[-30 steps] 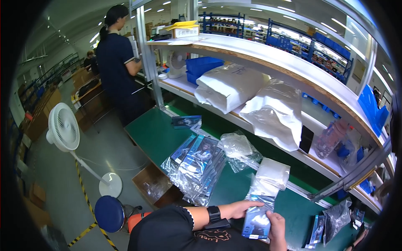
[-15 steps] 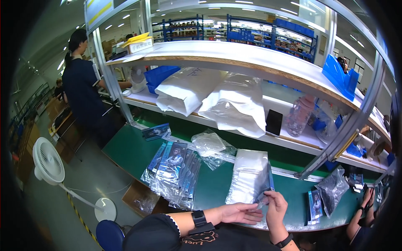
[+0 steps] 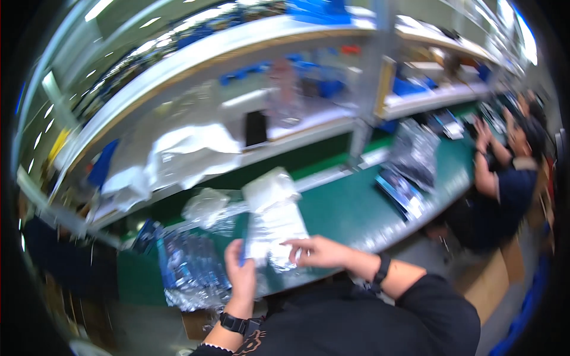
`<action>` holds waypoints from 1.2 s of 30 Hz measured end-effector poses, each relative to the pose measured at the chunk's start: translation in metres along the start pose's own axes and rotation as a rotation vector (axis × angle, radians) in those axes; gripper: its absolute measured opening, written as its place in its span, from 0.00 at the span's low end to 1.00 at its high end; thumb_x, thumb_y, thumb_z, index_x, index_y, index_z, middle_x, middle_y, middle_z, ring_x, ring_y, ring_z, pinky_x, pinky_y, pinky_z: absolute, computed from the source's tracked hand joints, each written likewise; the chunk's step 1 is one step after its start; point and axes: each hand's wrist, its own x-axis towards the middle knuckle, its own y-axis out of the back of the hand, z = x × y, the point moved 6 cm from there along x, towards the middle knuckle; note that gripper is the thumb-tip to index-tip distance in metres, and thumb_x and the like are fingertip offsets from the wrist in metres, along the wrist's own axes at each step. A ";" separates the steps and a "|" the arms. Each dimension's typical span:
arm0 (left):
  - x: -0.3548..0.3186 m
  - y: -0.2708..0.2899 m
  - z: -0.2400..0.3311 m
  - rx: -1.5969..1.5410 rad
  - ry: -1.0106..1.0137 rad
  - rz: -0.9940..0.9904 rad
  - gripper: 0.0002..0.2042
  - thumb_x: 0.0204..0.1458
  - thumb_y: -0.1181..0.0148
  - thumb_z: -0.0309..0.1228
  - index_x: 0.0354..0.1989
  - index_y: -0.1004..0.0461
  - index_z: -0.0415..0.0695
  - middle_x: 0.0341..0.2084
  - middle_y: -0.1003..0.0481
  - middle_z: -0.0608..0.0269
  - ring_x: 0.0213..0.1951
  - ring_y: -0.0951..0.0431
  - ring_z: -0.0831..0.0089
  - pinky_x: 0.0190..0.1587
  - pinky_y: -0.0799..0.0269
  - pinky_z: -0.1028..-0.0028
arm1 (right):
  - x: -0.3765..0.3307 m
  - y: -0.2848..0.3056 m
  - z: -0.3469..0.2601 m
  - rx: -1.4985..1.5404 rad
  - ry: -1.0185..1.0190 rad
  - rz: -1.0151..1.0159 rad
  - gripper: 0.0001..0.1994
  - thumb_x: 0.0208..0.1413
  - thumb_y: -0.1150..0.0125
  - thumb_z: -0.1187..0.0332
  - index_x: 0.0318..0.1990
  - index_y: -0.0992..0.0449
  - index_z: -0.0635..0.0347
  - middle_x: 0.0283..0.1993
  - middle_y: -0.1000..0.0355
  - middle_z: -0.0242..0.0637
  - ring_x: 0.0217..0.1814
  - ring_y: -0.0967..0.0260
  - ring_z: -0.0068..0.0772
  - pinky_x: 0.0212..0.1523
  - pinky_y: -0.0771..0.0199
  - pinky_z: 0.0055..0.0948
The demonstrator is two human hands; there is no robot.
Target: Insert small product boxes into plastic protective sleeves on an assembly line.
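Observation:
My left hand (image 3: 240, 274) grips a thin blue-edged package (image 3: 244, 240), seen nearly edge-on, between thumb and fingers. Just right of it lies a stack of clear plastic bags (image 3: 276, 222) on the green bench. Over the near end of that stack is my right hand (image 3: 317, 251), its index finger stretched out and apart from the thumb. Motion blur hides whether the fingertips touch the top bag. Left of my left hand, several blue printed packages in clear bags (image 3: 193, 264) lie in an overlapping pile.
Crumpled clear plastic (image 3: 208, 207) lies behind the stack. Right along the bench (image 3: 338, 213) are a grey plastic bag (image 3: 414, 151) and blue packages (image 3: 399, 193). A co-worker (image 3: 513, 163) sits at the far right. On the shelf stand white sacks (image 3: 193, 154), a phone (image 3: 256, 129) and a pink bottle (image 3: 284, 95).
My view has swung right. The blue-edged package has passed from my right hand to my left. My right hand has let go of it and is over the clear bags.

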 end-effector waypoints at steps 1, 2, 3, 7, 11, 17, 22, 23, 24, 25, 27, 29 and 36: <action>0.000 0.013 -0.004 0.359 -0.162 0.072 0.24 0.39 0.53 0.17 0.50 0.40 0.37 0.50 0.40 0.52 0.52 0.39 0.62 0.54 0.43 0.68 | -0.001 0.021 0.020 -0.002 -0.095 0.097 0.21 0.51 0.43 0.68 0.54 0.35 0.59 0.35 0.29 0.33 0.31 0.35 0.18 0.34 0.32 0.21; -0.001 0.007 0.008 0.756 -0.308 0.038 0.25 0.39 0.49 0.20 0.51 0.40 0.37 0.50 0.42 0.48 0.54 0.41 0.55 0.56 0.46 0.63 | -0.007 0.045 0.038 -0.003 -0.194 0.191 0.20 0.51 0.43 0.68 0.52 0.34 0.61 0.35 0.28 0.33 0.31 0.34 0.19 0.33 0.32 0.22; 0.000 0.011 -0.016 0.878 -0.265 -0.052 0.26 0.40 0.47 0.23 0.52 0.41 0.37 0.51 0.43 0.46 0.54 0.43 0.52 0.57 0.49 0.60 | -0.012 0.071 0.038 -0.104 -0.167 0.303 0.19 0.50 0.42 0.67 0.49 0.32 0.64 0.34 0.28 0.35 0.29 0.33 0.20 0.32 0.31 0.24; -0.011 0.006 -0.061 1.201 -0.194 -0.264 0.29 0.42 0.42 0.30 0.55 0.43 0.37 0.55 0.47 0.42 0.58 0.47 0.48 0.60 0.54 0.55 | -0.061 0.204 0.052 -0.647 -0.133 0.853 0.21 0.42 0.35 0.60 0.41 0.27 0.64 0.32 0.29 0.42 0.34 0.31 0.33 0.35 0.31 0.30; -0.015 0.008 -0.059 1.209 -0.210 -0.223 0.29 0.42 0.41 0.30 0.54 0.42 0.37 0.57 0.49 0.42 0.59 0.50 0.46 0.60 0.55 0.54 | -0.141 0.284 0.063 -1.114 -0.636 1.056 0.33 0.33 0.35 0.45 0.44 0.28 0.61 0.43 0.34 0.48 0.49 0.38 0.47 0.47 0.35 0.38; -0.024 -0.025 -0.029 1.029 -0.421 -0.452 0.23 0.41 0.41 0.26 0.49 0.35 0.40 0.53 0.41 0.48 0.57 0.45 0.49 0.58 0.50 0.57 | -0.161 0.242 0.105 -1.173 -0.903 1.007 0.51 0.24 0.33 0.48 0.60 0.47 0.60 0.47 0.40 0.50 0.51 0.43 0.49 0.52 0.45 0.41; -0.018 -0.066 -0.030 1.039 -0.656 -0.667 0.14 0.39 0.44 0.20 0.38 0.27 0.44 0.43 0.31 0.60 0.50 0.35 0.59 0.49 0.40 0.62 | -0.105 0.162 0.089 -1.208 -0.625 0.927 0.49 0.26 0.33 0.49 0.58 0.45 0.65 0.44 0.40 0.50 0.48 0.43 0.49 0.51 0.46 0.41; -0.012 -0.069 -0.038 1.024 -0.671 -0.676 0.13 0.38 0.45 0.20 0.36 0.26 0.44 0.36 0.29 0.63 0.44 0.32 0.63 0.45 0.38 0.63 | -0.093 0.151 0.087 -1.193 -0.560 0.935 0.49 0.26 0.32 0.49 0.58 0.45 0.65 0.45 0.41 0.51 0.49 0.43 0.50 0.51 0.46 0.42; -0.007 -0.069 -0.044 1.029 -0.658 -0.666 0.13 0.38 0.45 0.20 0.36 0.26 0.44 0.36 0.29 0.63 0.44 0.32 0.63 0.45 0.38 0.63 | -0.081 0.142 0.084 -1.177 -0.496 0.944 0.49 0.27 0.32 0.48 0.58 0.45 0.66 0.45 0.41 0.52 0.49 0.43 0.50 0.51 0.46 0.42; -0.001 -0.071 -0.048 1.037 -0.613 -0.687 0.13 0.38 0.45 0.19 0.36 0.26 0.44 0.34 0.29 0.63 0.41 0.32 0.63 0.44 0.38 0.64 | -0.073 0.137 0.082 -1.147 -0.443 0.983 0.49 0.28 0.32 0.47 0.58 0.45 0.66 0.46 0.41 0.53 0.51 0.44 0.51 0.52 0.47 0.43; 0.008 -0.072 -0.049 0.975 -0.559 -0.688 0.11 0.41 0.47 0.20 0.34 0.26 0.42 0.29 0.31 0.60 0.36 0.31 0.61 0.41 0.35 0.66 | -0.060 0.129 0.077 -1.013 -0.357 1.070 0.48 0.30 0.33 0.46 0.58 0.46 0.66 0.48 0.42 0.55 0.54 0.46 0.54 0.55 0.49 0.46; 0.008 -0.072 -0.036 0.912 -0.497 -0.625 0.09 0.43 0.47 0.20 0.34 0.26 0.41 0.29 0.31 0.59 0.37 0.31 0.60 0.41 0.35 0.66 | -0.050 0.116 0.060 -0.807 -0.254 1.086 0.46 0.33 0.34 0.44 0.57 0.44 0.65 0.47 0.41 0.53 0.52 0.43 0.50 0.53 0.44 0.42; 0.019 -0.059 -0.031 0.693 -0.457 -0.485 0.07 0.46 0.46 0.22 0.34 0.26 0.38 0.30 0.30 0.54 0.33 0.29 0.55 0.36 0.32 0.67 | -0.051 0.038 0.082 1.169 -0.380 0.114 0.21 0.55 0.50 0.50 0.43 0.31 0.60 0.32 0.31 0.31 0.36 0.32 0.22 0.38 0.31 0.24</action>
